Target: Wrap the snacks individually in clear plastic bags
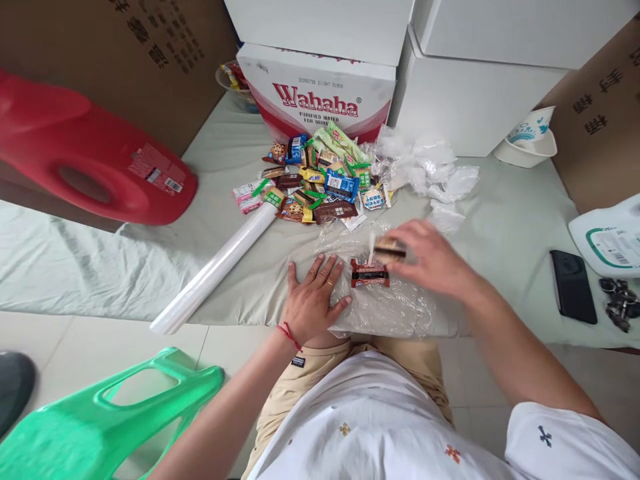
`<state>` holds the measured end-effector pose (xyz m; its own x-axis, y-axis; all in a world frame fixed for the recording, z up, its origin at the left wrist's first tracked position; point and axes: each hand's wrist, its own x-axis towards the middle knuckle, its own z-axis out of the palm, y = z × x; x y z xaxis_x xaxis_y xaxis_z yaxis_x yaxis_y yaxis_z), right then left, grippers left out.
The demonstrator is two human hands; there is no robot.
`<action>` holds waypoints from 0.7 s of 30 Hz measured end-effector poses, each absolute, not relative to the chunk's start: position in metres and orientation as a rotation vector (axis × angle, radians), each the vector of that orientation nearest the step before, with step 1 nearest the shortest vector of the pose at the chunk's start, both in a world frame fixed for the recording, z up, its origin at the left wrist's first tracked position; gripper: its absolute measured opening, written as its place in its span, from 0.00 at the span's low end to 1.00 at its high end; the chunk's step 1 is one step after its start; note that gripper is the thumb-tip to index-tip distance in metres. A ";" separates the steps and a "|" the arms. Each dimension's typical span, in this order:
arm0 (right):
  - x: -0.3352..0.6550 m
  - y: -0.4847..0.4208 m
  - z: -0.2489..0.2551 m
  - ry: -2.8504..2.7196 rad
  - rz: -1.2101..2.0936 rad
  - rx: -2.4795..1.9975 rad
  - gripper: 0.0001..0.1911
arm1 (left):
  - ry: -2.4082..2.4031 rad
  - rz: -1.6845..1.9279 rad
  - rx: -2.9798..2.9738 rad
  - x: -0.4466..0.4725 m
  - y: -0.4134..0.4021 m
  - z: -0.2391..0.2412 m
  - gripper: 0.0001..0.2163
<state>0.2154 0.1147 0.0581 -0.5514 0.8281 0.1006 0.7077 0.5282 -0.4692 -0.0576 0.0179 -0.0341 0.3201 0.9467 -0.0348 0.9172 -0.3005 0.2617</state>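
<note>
My left hand (315, 293) lies flat with its fingers spread, at the left edge of a sheet of clear plastic wrap (400, 310). On the wrap sits a brown-red wrapped snack (370, 274). Just above and to the right of it, my right hand (430, 257) pinches a small packaged biscuit (390, 250), blurred by motion. Beyond both hands is a heap of wrapped snacks (325, 177) in brown, blue, green and yellow packets. A white roll of plastic film (215, 270) lies slantwise left of my left hand.
A Wahaha carton (320, 93) stands behind the heap, beside crumpled plastic bags (425, 167). A red jug (100, 153) is at the left, a green stool (115, 413) below it. At right are a phone (573, 287), keys (620, 303), a white bottle (613, 237) and paper bowls (527, 143).
</note>
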 end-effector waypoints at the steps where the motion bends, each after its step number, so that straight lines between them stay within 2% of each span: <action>1: 0.209 0.104 0.053 -2.518 0.628 -1.209 0.23 | 1.693 0.175 2.357 -0.058 0.018 -0.034 0.35; 4: 0.194 0.089 0.036 -2.609 0.718 -1.187 0.23 | 1.683 0.163 2.374 -0.059 0.016 -0.034 0.37; 8: 0.187 0.090 0.021 -2.667 0.674 -1.267 0.23 | 1.674 0.168 2.407 -0.060 0.014 -0.035 0.36; 13: 0.196 0.104 0.018 -2.565 0.729 -1.181 0.31 | 1.663 0.201 2.409 -0.060 0.014 -0.036 0.35; 18: 0.201 0.157 0.014 -2.318 0.447 -1.588 0.18 | 1.654 0.256 2.402 -0.061 0.014 -0.039 0.38; 21: 0.191 0.195 0.009 -2.427 0.205 -1.571 0.24 | 1.651 0.278 2.402 -0.062 0.014 -0.040 0.38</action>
